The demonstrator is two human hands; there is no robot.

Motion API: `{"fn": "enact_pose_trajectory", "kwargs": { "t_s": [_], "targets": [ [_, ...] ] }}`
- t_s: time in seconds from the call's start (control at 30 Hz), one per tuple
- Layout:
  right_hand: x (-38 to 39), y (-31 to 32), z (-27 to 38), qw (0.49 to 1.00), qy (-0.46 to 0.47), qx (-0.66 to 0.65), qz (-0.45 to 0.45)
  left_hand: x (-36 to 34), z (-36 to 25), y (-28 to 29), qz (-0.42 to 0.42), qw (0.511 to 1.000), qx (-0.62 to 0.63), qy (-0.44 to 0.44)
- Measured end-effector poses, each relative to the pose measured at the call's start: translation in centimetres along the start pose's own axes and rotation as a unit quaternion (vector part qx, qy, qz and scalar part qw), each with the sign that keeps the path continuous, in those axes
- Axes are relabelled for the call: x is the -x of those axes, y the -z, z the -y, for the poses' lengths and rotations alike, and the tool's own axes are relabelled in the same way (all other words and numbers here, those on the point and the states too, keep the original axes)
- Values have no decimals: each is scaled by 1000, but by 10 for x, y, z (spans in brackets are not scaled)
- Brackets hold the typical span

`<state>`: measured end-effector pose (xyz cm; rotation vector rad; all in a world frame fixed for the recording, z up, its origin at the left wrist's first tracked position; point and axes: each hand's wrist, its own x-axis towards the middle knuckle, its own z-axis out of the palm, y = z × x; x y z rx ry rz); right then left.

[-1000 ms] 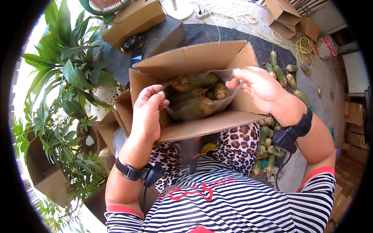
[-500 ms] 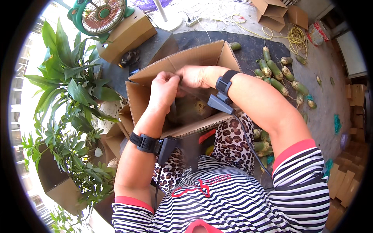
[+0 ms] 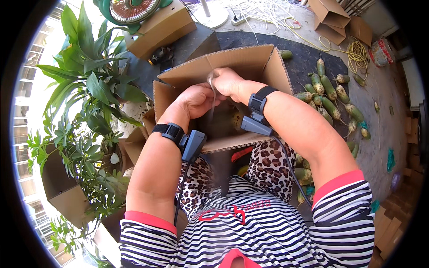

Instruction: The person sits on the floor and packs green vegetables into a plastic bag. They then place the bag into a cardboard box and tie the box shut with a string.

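Observation:
Both my hands are over the open cardboard box in front of my knees. My right hand pinches a gathered strip of clear plastic bag near the far wall. My left hand is lower and to the left, its curled fingers closed against the same plastic. The bag's lower part hangs into the box, where it is blurred. Through it a brownish, yellowish lump shows dimly; its kind is unclear.
Several green radishes lie on a black mat to the right, more beside my right knee. Left stand leafy potted plants. A green fan sits on a carton. Yellow cord lies at the far right.
My right hand has moved slightly up, drawing a strip of plastic into view between the hands. My left hand has turned and sits lower. The whole view has shifted a little.

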<state>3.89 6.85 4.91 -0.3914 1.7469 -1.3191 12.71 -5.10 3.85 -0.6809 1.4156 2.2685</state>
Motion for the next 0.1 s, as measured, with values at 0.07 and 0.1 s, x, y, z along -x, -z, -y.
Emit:
{"fn": "enact_pose_trajectory", "kwargs": {
  "t_s": [0.07,0.1],
  "targets": [
    [-3,3,-6,999,23,-19,26,4,6,9,33,999,24,-20],
    [-5,3,-9,998,23,-48,45,5,11,11,30,999,29,-19]
  ]
}}
